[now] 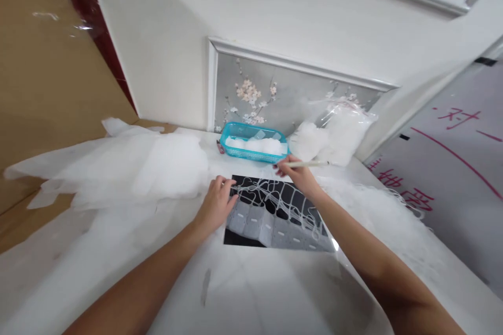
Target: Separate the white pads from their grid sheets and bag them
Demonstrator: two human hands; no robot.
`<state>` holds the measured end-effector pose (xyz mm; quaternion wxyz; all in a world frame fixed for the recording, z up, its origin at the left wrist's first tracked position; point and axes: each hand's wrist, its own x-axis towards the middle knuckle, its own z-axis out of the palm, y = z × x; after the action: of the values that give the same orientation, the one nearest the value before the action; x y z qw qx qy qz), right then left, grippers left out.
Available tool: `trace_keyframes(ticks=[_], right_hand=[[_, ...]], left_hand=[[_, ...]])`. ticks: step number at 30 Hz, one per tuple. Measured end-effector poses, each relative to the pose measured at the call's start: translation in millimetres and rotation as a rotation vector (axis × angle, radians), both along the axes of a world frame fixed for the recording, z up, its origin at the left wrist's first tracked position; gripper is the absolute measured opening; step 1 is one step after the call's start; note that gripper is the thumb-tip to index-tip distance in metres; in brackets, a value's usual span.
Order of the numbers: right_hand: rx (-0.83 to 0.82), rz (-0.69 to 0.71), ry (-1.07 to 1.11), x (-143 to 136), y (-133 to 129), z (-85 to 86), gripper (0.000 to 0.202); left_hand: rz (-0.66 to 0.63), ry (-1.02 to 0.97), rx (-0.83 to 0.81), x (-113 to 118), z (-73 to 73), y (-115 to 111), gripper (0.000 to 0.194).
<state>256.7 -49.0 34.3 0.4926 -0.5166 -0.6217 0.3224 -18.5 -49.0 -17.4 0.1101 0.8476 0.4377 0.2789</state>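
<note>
A dark printed sheet [245, 238] lies on the white table, with tangled white cords [275, 194] across its upper part. At the sheet's upper left corner, my left hand [217, 200] pinches the end of the cords between thumb and fingers. My right hand [299, 175] is closed on a thin pale stick-like tool [310, 164], above the sheet's top edge and just in front of the blue basket [251, 157]. White pads and small clear pieces lie in the basket. What the right fingertips touch is too small to tell.
Piles of thin white sheets [157, 167] cover the left side. Behind, against the wall, stands a clear bag of white material [346, 131]. More white stringy pieces [377, 220] spread at the right, beside a board with red writing [451, 167]. A cardboard box [51, 73] is far left.
</note>
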Motion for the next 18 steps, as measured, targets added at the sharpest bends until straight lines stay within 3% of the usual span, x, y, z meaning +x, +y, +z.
trace_keyframes(ticks=[4,8,12,18], right_hand=[[-0.360,-0.041,0.064,42.8,-86.6,-31.9,0.030],[-0.489,-0.111,0.230,68.3,-128.7,-51.3,0.029],[-0.454,-0.106,0.428,82.2,-122.2,-59.8,0.030],[-0.298,-0.203,0.533,91.4,-77.5,-65.0,0.033]], left_hand=[[0.043,0.086,0.059,5.8,-3.0,21.4,0.039],[-0.029,0.239,0.034,24.7,0.6,34.4,0.031],[-0.107,0.436,-0.022,44.4,10.4,39.7,0.026],[0.025,0.606,0.058,55.6,43.9,77.9,0.024]])
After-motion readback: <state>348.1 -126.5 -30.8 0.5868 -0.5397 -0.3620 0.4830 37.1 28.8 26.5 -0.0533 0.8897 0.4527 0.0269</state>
